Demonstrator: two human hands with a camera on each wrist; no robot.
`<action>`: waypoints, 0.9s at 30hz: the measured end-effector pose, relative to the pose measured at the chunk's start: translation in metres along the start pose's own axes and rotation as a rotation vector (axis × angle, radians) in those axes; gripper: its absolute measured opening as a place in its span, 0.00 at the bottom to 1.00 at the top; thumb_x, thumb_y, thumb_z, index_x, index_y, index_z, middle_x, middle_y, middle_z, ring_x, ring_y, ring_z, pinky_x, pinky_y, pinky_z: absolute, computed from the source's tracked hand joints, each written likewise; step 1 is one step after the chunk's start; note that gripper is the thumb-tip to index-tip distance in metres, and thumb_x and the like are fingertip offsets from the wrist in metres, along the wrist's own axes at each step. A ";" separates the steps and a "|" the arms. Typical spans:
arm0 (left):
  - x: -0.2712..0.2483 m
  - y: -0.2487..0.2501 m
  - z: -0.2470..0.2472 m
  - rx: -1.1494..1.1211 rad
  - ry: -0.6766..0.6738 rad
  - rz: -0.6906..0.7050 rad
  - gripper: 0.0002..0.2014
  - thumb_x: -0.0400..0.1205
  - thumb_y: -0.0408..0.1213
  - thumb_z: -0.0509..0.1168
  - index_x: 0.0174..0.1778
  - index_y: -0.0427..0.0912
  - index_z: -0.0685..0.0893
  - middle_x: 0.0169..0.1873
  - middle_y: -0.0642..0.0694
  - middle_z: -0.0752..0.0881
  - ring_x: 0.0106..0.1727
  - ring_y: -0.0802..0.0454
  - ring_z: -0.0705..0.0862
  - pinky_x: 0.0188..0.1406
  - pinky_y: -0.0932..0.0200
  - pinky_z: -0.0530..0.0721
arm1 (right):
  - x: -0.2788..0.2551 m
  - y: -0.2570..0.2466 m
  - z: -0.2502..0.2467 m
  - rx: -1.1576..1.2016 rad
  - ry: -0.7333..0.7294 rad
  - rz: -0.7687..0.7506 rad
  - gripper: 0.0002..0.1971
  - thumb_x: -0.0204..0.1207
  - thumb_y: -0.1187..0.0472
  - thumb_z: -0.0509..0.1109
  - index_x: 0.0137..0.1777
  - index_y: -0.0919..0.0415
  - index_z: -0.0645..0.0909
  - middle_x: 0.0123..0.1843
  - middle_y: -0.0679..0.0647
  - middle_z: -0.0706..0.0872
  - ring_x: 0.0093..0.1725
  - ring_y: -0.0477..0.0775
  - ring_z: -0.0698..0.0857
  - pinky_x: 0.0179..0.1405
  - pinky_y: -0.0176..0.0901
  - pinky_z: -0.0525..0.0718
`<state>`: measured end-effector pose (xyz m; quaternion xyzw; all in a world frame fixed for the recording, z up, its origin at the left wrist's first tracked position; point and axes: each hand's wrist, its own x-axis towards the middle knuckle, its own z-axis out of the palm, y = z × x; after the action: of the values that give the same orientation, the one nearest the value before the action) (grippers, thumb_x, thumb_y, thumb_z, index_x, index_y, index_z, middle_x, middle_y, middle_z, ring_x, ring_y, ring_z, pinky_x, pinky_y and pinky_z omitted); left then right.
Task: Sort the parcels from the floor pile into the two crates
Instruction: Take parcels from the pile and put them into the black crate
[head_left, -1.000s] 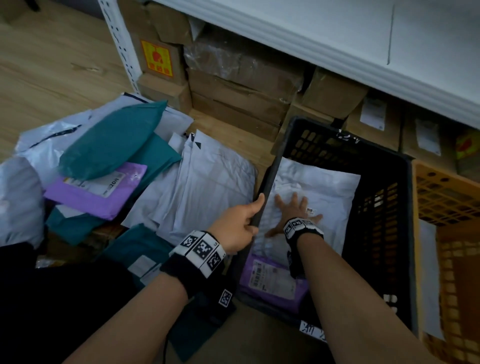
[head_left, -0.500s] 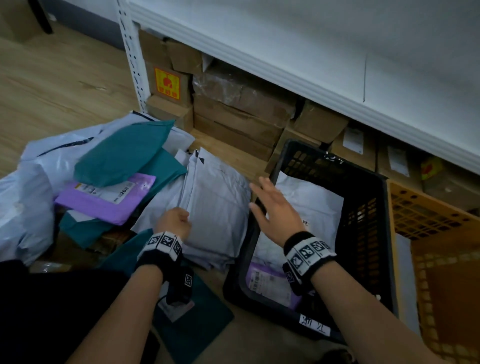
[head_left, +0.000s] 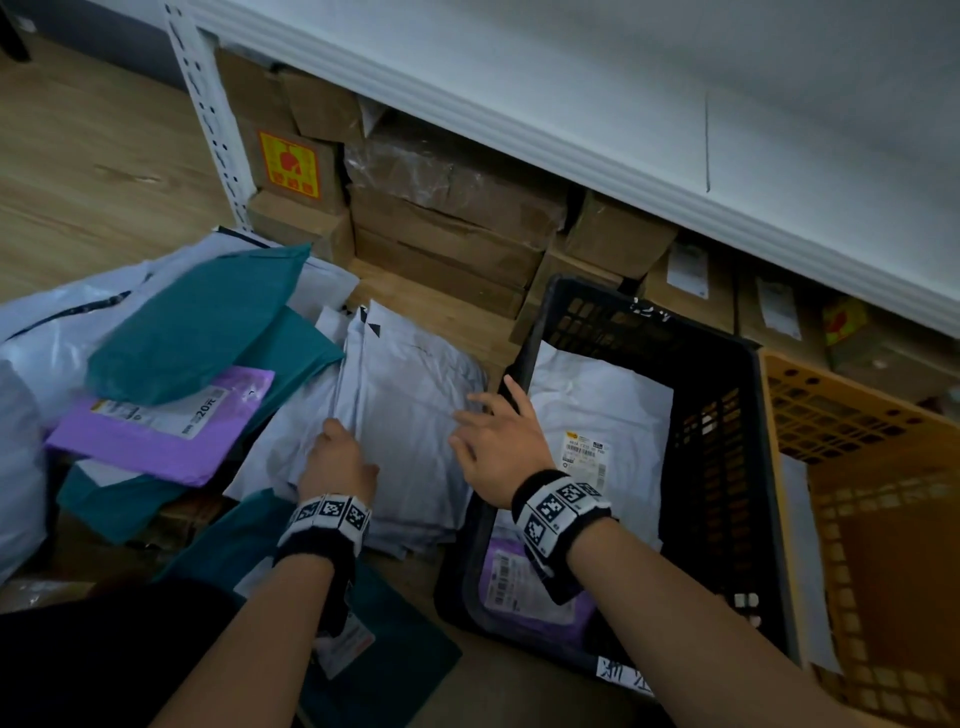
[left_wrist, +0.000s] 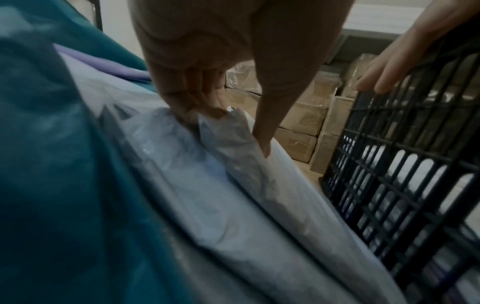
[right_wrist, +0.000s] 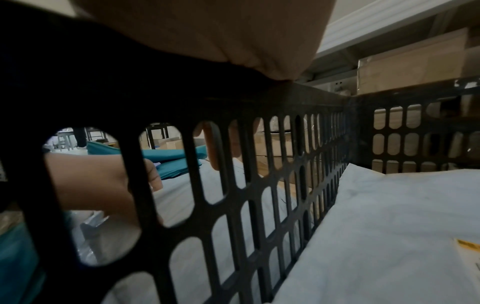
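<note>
A pile of parcels lies on the floor at the left. Its nearest part is a stack of white parcels (head_left: 410, 395), (left_wrist: 259, 216). My left hand (head_left: 335, 441), (left_wrist: 231, 133) pinches the near left edge of the top white parcel, thumb on one side and fingers on the other. My right hand (head_left: 478, 415) hovers with spread fingers over the left rim of the black crate (head_left: 719, 441), (right_wrist: 259, 185), holding nothing. In that crate lie a white parcel (head_left: 597, 410), (right_wrist: 389, 226) and a purple parcel (head_left: 519, 592). An orange crate (head_left: 857, 415) stands to its right.
Teal parcels (head_left: 197, 322) and a purple parcel (head_left: 156, 431) lie on the left of the pile, with another teal parcel (head_left: 405, 654) under my left forearm. Cardboard boxes (head_left: 447, 218) fill the space under a white shelf (head_left: 623, 130) behind the crates. Wooden floor (head_left: 78, 156) stretches to the far left.
My left hand let go of the black crate's rim and moved left to pinch the white parcel. My right hand lifted off the parcel inside the crate and moved left over the rim.
</note>
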<state>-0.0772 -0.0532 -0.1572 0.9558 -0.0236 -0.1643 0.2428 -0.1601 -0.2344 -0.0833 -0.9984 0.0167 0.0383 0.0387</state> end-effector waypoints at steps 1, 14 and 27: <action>0.003 -0.001 0.001 -0.048 -0.018 -0.003 0.24 0.73 0.37 0.75 0.55 0.33 0.69 0.53 0.31 0.81 0.53 0.34 0.83 0.43 0.47 0.81 | 0.000 0.000 0.001 0.005 0.007 0.001 0.23 0.86 0.47 0.53 0.63 0.52 0.89 0.69 0.41 0.86 0.81 0.48 0.68 0.87 0.60 0.40; -0.017 0.036 0.003 -0.280 -0.179 0.235 0.15 0.79 0.32 0.65 0.62 0.37 0.74 0.52 0.32 0.85 0.54 0.33 0.84 0.43 0.56 0.74 | 0.001 0.000 0.000 0.005 0.024 0.000 0.22 0.86 0.46 0.53 0.59 0.50 0.88 0.63 0.43 0.89 0.77 0.50 0.72 0.86 0.57 0.34; -0.145 0.119 -0.110 0.016 0.157 0.795 0.33 0.85 0.41 0.57 0.84 0.53 0.49 0.64 0.43 0.83 0.48 0.43 0.87 0.38 0.51 0.84 | -0.040 0.003 -0.123 1.666 0.110 0.424 0.31 0.70 0.33 0.77 0.67 0.52 0.82 0.49 0.51 0.91 0.43 0.51 0.92 0.41 0.51 0.90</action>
<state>-0.1745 -0.0897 0.0347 0.8837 -0.3739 0.0159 0.2810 -0.1910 -0.2455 0.0422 -0.6207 0.2275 -0.0285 0.7498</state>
